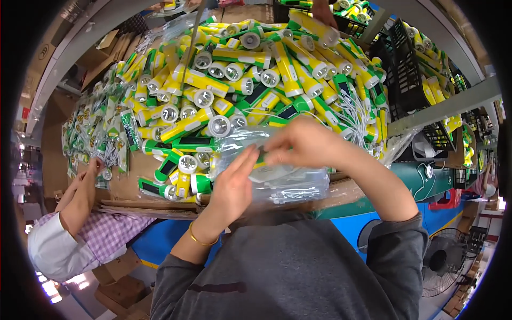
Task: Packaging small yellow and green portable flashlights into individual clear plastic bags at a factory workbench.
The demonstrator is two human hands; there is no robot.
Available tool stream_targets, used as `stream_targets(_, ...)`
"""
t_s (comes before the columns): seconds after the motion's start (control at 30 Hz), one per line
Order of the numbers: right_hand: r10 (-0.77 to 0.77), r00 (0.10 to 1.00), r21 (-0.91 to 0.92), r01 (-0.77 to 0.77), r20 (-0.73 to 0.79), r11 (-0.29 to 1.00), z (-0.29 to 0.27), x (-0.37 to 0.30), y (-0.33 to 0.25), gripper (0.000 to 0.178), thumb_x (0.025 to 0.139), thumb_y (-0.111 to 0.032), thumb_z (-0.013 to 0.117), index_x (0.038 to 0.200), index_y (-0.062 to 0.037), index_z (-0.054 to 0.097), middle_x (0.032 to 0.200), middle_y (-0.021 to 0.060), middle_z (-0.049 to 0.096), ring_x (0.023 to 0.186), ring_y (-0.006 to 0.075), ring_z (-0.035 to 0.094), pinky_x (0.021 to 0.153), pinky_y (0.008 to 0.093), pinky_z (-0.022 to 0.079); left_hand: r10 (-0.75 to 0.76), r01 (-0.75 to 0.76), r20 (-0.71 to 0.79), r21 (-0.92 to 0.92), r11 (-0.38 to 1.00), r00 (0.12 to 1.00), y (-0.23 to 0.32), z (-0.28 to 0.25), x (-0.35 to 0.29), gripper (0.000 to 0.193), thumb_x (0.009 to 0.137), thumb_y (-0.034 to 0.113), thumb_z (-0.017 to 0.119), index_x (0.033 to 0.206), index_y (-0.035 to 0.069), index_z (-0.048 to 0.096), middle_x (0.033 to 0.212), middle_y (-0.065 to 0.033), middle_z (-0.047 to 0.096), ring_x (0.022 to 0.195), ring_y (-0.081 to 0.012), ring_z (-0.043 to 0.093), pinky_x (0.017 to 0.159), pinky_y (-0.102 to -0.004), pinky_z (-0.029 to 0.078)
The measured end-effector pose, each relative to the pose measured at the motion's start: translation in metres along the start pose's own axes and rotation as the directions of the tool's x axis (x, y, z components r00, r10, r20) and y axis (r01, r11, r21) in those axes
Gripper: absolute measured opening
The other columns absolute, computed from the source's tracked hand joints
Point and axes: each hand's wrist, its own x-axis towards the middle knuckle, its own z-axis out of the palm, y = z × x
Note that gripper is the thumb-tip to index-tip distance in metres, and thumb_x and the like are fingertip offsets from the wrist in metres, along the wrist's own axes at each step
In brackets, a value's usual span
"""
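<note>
My left hand (pixel 233 191), a gold bangle on its wrist, has its fingers pressed together at the edge of a clear plastic bag (pixel 242 140). My right hand (pixel 304 143) is curled close to the left fingertips, slightly blurred. Between the two hands shows a bit of green and yellow, mostly hidden by fingers and film. Under my right hand lies a stack of clear plastic bags (pixel 298 188). Just beyond is a large heap of yellow and green flashlights (pixel 234 56), some with dark solar panels. A bundle of white cables (pixel 352 112) lies on the heap at right.
At left, a co-worker's hands (pixel 95 166) are beside bagged flashlights (pixel 98 125). Another person's hand (pixel 324 13) reaches in at the far side. Black crates (pixel 408 69) and a metal frame bar (pixel 448 105) stand at right. A fan (pixel 442 258) is at lower right.
</note>
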Motion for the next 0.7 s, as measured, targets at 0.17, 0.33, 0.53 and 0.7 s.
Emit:
stream_targets(0.17, 0.363, 0.890, 0.150, -0.334, -0.275, 0.931, 0.040, 0.096, 0.057, 0.018, 0.077, -0.017, 0.067, 0.088, -0.0050, 0.061, 0.085, 0.0156, 0.066, 0.082, 0.0323, 0.065, 0.070, 0.0428, 0.050, 0.063, -0.061, 0.067, -0.030, 0.998, 0.996, -0.006, 0.008, -0.008, 0.056, 0.068, -0.015, 0.048, 0.121, -0.001, 0.056, 0.126, -0.0206, 0.054, 0.113, -0.0365, 0.056, 0.093, -0.0378, 0.048)
stream_targets(0.33, 0.156, 0.959, 0.006, -0.159, -0.237, 0.987, 0.033, 0.110, 0.057, 0.016, 0.078, -0.012, 0.066, 0.090, -0.0037, 0.059, 0.083, 0.0168, 0.065, 0.077, 0.0293, 0.065, 0.065, 0.0395, 0.051, -0.110, 0.115, 0.046, -0.140, 0.983, 0.993, -0.018, 0.004, -0.017, 0.056, 0.071, -0.014, 0.048, 0.124, 0.001, 0.055, 0.128, -0.0190, 0.055, 0.106, -0.0287, 0.061, 0.086, -0.0323, 0.051)
stream_targets(0.53, 0.156, 0.824, 0.797, 0.450, -0.544, 0.403, -0.035, 0.048, -0.023, 0.009, 0.086, -0.007, 0.062, 0.091, -0.0008, 0.060, 0.079, 0.0067, 0.065, 0.064, 0.0106, 0.063, 0.056, 0.0237, 0.049, -0.234, 0.261, 0.131, -0.270, 0.927, 0.963, -0.044, -0.007, -0.008, 0.056, 0.075, -0.012, 0.050, 0.130, -0.001, 0.050, 0.133, -0.0152, 0.051, 0.119, -0.0219, 0.053, 0.072, -0.0264, 0.053)
stream_targets(0.7, 0.046, 0.981, 0.674, 0.095, -0.188, 0.733, 0.027, -0.007, 0.015, 0.003, 0.084, -0.005, 0.061, 0.084, -0.0028, 0.063, 0.078, 0.0041, 0.065, 0.064, 0.0133, 0.063, 0.055, 0.0274, 0.049, -0.231, 0.473, 0.414, -0.724, 0.502, 0.880, -0.041, -0.027, 0.004, 0.063, 0.076, -0.012, 0.051, 0.137, -0.001, 0.040, 0.141, -0.0086, 0.043, 0.129, -0.0198, 0.043, 0.066, -0.0246, 0.054)
